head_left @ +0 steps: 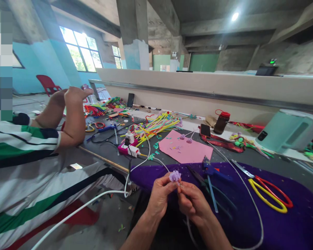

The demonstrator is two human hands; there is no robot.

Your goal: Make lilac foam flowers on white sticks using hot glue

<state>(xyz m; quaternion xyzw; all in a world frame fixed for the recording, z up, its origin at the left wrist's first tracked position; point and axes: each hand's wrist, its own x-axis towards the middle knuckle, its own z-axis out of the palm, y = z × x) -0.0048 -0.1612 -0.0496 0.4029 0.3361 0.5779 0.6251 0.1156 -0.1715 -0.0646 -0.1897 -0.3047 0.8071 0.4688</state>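
Note:
A small fluffy lilac flower (175, 175) is pinched at its left side by my left hand (158, 196), thumb and fingers closed. Just below it, my right hand (194, 199) closes thumb and forefinger at the flower's base, on what looks like its thin stem. The hands nearly touch, held over the near edge of a dark purple cloth (273, 229). To the right of them on the cloth lie dark-jawed pliers (197, 176), a blue glue gun (215, 171) with a clear glue stick, and scissors (270, 191) with red and yellow handles.
Ahead lies a pink sheet (185, 152) with lilac pieces. A magenta power strip (127, 149) and colourful pipe cleaners (159, 126) are left of it. White cable (80, 205) loops around my place. A kettle (284, 132) and bottle (221, 123) stand right. A co-worker's arm (73, 118) is at left.

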